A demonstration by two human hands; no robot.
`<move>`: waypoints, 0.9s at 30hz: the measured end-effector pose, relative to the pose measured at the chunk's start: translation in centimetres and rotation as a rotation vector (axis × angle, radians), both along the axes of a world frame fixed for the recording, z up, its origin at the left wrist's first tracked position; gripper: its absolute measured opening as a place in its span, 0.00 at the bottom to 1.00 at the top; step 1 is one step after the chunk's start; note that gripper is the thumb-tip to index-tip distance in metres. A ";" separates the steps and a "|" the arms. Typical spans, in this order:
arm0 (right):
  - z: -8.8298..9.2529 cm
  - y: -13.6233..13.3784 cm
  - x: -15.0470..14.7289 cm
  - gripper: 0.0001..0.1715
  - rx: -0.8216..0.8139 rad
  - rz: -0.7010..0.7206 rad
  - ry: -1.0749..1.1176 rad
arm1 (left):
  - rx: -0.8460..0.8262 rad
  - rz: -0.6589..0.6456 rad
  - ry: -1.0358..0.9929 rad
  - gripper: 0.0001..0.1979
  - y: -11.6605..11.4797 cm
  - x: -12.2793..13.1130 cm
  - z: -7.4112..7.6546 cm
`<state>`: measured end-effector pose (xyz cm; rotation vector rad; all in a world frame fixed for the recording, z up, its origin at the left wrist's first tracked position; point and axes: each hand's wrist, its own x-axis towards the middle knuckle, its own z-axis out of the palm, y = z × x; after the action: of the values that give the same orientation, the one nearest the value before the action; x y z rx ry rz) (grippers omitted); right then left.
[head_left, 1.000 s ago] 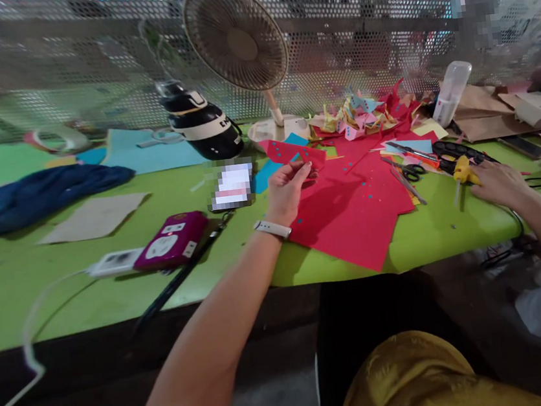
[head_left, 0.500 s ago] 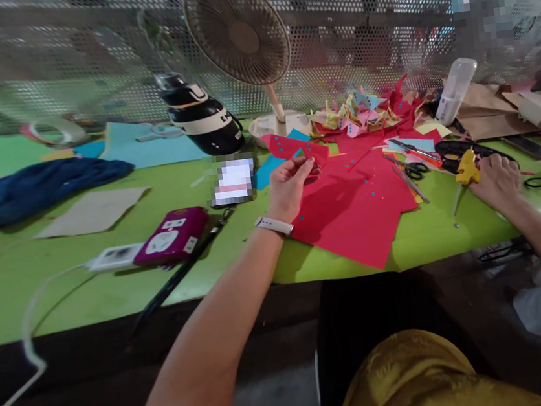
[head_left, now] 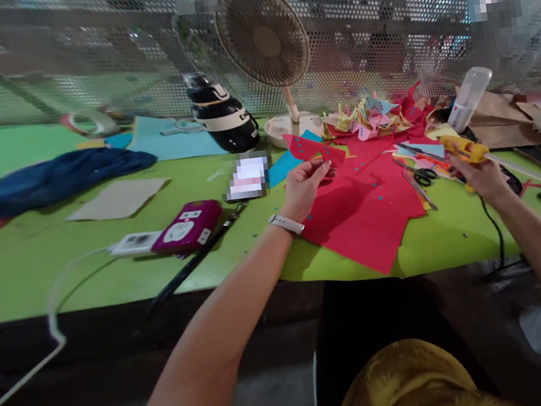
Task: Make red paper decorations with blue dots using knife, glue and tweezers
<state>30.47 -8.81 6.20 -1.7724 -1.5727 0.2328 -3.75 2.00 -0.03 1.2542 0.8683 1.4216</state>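
Between the thumb and fingers of my left hand is a folded piece of red paper with small blue dots on it. It is held just above a large red paper sheet, which has a few blue bits on top. My right hand is closed around a yellow glue gun, raised a little over the table's right side, with a glue stick sticking out toward the right and a dark cord hanging down. Beside it on the table lie black-handled scissors and slim metal tweezers.
At the back are a pile of folded paper shapes, a fan, a black bottle and a clear bottle. To the left lie a phone, a purple power block with a white cable, and dark blue cloth.
My right hand has lifted the glue gun off the table and turned it. The left hand keeps its hold on the red paper piece. The whole view has shifted slightly.
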 end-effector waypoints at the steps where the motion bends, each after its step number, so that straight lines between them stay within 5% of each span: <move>1: 0.0 0.9 -1.5 0.13 0.040 0.094 0.185 | -0.001 -0.007 0.006 0.15 -0.1 0.0 0.0; 6: -1.7 4.9 -9.1 0.22 0.096 0.472 0.476 | -0.003 -0.047 0.061 0.17 -0.5 -0.1 0.2; 9: -4.0 6.1 -11.6 0.23 0.035 0.544 0.535 | 0.000 -0.065 0.075 0.17 -0.7 -0.2 0.3; 15: -7.0 6.3 -12.0 0.22 -0.031 0.550 0.598 | 0.006 -0.088 0.093 0.19 -1.1 0.1 0.4; 27: -6.2 5.3 -12.7 0.19 -0.077 0.490 0.556 | 0.016 -0.126 0.074 0.20 -1.3 0.2 0.6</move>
<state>17.75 -3.52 -0.05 -1.1942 -1.5543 0.9436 -3.52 0.70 0.56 1.3572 0.8139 1.2920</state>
